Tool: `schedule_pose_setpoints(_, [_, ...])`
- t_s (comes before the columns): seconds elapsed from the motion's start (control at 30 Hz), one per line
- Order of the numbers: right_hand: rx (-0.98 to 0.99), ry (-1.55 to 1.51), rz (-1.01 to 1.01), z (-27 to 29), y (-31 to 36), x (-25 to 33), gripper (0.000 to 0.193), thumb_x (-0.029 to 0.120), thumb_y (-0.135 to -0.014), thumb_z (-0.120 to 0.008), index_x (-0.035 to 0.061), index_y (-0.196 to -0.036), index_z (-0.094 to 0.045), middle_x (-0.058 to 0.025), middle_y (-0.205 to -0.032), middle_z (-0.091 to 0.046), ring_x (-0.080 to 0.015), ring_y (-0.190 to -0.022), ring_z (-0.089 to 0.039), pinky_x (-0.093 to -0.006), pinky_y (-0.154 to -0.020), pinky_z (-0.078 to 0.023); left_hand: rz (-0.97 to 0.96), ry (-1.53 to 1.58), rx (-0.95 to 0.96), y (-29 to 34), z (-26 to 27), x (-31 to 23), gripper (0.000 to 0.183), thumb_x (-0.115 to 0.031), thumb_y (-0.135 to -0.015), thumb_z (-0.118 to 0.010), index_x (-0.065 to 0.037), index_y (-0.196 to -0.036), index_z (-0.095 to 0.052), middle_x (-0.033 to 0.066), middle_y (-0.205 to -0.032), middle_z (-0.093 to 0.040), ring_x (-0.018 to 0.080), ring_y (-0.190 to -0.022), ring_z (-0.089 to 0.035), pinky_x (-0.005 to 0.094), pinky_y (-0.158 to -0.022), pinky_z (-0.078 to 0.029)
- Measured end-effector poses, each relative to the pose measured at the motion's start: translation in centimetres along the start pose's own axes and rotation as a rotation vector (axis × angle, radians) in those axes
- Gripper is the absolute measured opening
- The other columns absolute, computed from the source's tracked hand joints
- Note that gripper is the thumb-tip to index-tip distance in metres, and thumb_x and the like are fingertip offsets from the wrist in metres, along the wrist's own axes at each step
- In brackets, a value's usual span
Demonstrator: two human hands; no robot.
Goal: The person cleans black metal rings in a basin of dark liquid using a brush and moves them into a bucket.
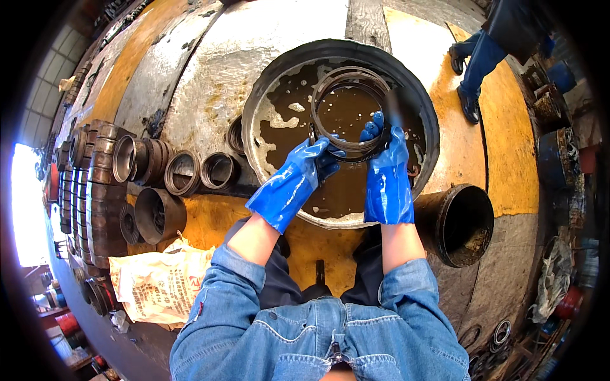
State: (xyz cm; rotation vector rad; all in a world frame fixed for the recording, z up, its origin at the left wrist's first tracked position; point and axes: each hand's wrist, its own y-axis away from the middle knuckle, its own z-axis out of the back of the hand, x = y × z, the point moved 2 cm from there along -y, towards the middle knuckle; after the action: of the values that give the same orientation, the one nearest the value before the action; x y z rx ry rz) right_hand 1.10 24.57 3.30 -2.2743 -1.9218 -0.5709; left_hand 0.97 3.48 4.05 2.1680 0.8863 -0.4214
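Note:
Both my hands wear long shiny blue rubber gloves. Between them I hold a round metal ring (316, 101), wet and ridged, tilted above a wide round basin (253, 82). My left hand (306, 162) is closed on the ring's lower left side. On its lower right side, my right hand (385, 152) grips with the fingers inside the ring and the thumb outside. A dark blurred thing (396, 106) sticks up beside the right thumb; its kind cannot be made out. Murky brown liquid (337, 190) with patches of pale foam fills the basin.
More metal rings (183, 173) and stacked ribbed cylinders (105, 190) stand at the left. A printed sack (159, 279) lies near my left arm. Right of the basin lies an open dark drum (467, 225). Another person's legs (480, 66) are at the far right, on worn boards.

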Motion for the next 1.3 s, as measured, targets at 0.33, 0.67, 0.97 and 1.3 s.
schedule_pose_setpoints(0.33, [0.194,0.373,0.332,-4.0,1.2,1.3,0.028,0.021,-0.103,-0.064,-0.002,-0.119,-0.068,-0.0194,-0.106,-0.075,-0.0311,-0.092,-0.075,-0.0439,-0.076,-0.064,-0.189,-0.145,-0.132,-0.2,-0.3,-1.2,0.028,-0.018,-0.1,-0.066,-0.006,-0.125,-0.067,0.011,-0.106,-0.077,0.0223,-0.088,-0.074,0.0338,-0.065,-0.056])
schedule_pose_setpoints(0.67, [0.132,0.232,0.262,-2.1,0.9,4.0,0.029,0.022,-0.102,-0.066,-0.0008,-0.12,-0.069,-0.0173,-0.108,-0.075,-0.0305,-0.093,-0.075,-0.0436,-0.079,-0.064,-0.175,0.179,0.003,-0.5,1.9,-2.1,0.033,-0.013,-0.1,-0.066,-0.003,-0.131,-0.062,0.0123,-0.107,-0.074,0.0216,-0.086,-0.072,0.0338,-0.068,-0.06])
schedule_pose_setpoints(0.97, [0.164,0.397,0.271,-2.4,0.3,3.4,0.03,0.024,-0.101,-0.068,0.0005,-0.121,-0.07,-0.015,-0.109,-0.075,-0.0301,-0.094,-0.075,-0.0435,-0.082,-0.064,0.057,0.433,0.464,-1.0,2.1,-1.1,0.037,-0.016,-0.105,-0.057,-0.006,-0.141,-0.056,0.0039,-0.11,-0.074,0.0201,-0.087,-0.072,0.0359,-0.069,-0.061])
schedule_pose_setpoints(1.3, [-0.066,0.376,0.29,-3.3,1.0,3.7,0.029,0.025,-0.106,-0.06,0.002,-0.12,-0.07,-0.013,-0.103,-0.078,-0.0224,-0.088,-0.075,-0.0331,-0.071,-0.062,0.057,0.344,0.513,-0.1,1.8,-1.9,0.035,-0.017,-0.106,-0.056,-0.005,-0.139,-0.058,0.0042,-0.104,-0.073,0.0198,-0.082,-0.072,0.0371,-0.072,-0.06])
